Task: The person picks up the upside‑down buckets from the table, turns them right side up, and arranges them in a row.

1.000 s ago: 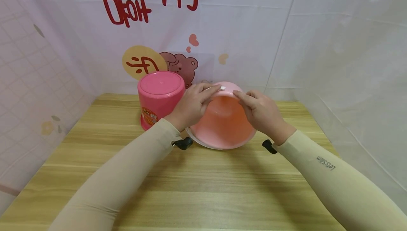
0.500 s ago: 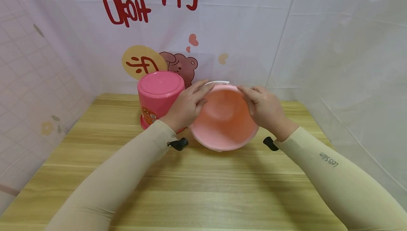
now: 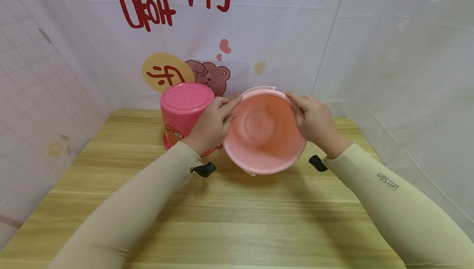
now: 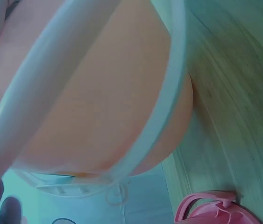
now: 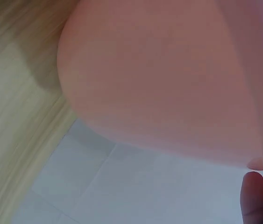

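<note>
A light pink bucket (image 3: 264,154) is tilted over the table, its mouth facing me and its inside looking orange. My left hand (image 3: 211,127) holds the rim at the upper left, thumb on the inner side. At the upper right my right hand (image 3: 314,119) pinches the same rim. A thin white handle (image 3: 259,87) arches behind the top of the rim. In the left wrist view this white handle (image 4: 164,107) runs along the bucket's outer wall. The right wrist view is filled by the bucket's side (image 5: 154,79), with fingertips (image 5: 254,191) at the rim.
Left of the bucket, a darker pink bucket (image 3: 187,96) stands upside down with an orange label (image 3: 173,134), partly behind my left hand. Both rest on a wooden table (image 3: 237,228). A printed white curtain (image 3: 289,34) hangs behind the table.
The light pink bucket has tipped so that more of its inside shows. My hands have spread apart along its rim, and the white handle has come into view at the top.
</note>
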The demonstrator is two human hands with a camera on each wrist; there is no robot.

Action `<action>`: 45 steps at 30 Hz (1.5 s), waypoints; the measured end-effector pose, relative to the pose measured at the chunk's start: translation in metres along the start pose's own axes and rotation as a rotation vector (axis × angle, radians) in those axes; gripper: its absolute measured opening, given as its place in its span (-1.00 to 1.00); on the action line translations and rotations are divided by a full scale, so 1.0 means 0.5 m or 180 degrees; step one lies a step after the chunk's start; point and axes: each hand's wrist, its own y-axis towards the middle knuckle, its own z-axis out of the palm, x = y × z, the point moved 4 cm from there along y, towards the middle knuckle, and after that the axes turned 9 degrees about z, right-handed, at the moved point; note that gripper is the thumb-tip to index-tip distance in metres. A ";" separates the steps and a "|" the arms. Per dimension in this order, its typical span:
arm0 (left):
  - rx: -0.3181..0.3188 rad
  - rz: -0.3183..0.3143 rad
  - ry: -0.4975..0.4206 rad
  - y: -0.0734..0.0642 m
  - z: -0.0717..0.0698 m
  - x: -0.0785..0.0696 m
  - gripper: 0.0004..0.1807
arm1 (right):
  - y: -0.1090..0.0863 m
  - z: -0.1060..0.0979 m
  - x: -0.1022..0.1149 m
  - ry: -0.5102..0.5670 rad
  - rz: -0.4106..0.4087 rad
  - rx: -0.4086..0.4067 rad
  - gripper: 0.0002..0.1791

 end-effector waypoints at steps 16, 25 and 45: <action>0.0004 -0.0287 -0.0067 0.015 -0.005 -0.006 -0.45 | -0.014 0.005 -0.030 -0.0017 0.0025 0.0114 -0.51; 0.0104 -0.0425 -0.0077 0.021 -0.006 -0.006 -0.46 | -0.037 0.005 -0.048 -0.0016 -0.0096 0.0095 -0.46; 0.0282 -0.0650 -0.0074 -0.001 -0.009 0.004 -0.29 | -0.012 0.007 -0.048 -0.0064 0.0200 0.0220 -0.47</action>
